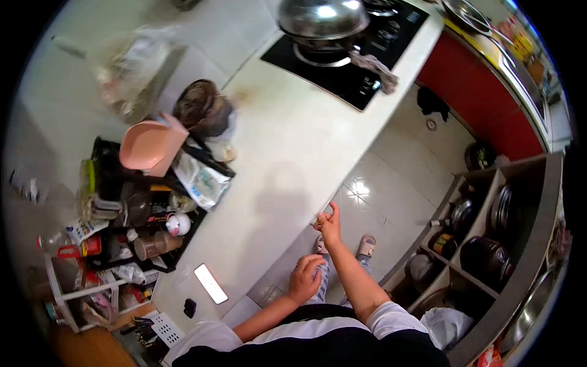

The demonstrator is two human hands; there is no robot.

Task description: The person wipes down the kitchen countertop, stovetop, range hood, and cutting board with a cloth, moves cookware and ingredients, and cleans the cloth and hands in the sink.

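Observation:
My right hand hovers near the counter's front edge with its fingers apart and nothing in it. Lower and to its left, my left hand is held before my body, its fingers curled; whether anything lies inside them is hidden. Left of my left hand, a phone with a lit white screen lies on the pale counter. Beside the phone is a small black object.
A covered metal pot stands on the black stove, a cloth at its edge. A pink container and a crowded rack are at left. Shelves with pots stand at right.

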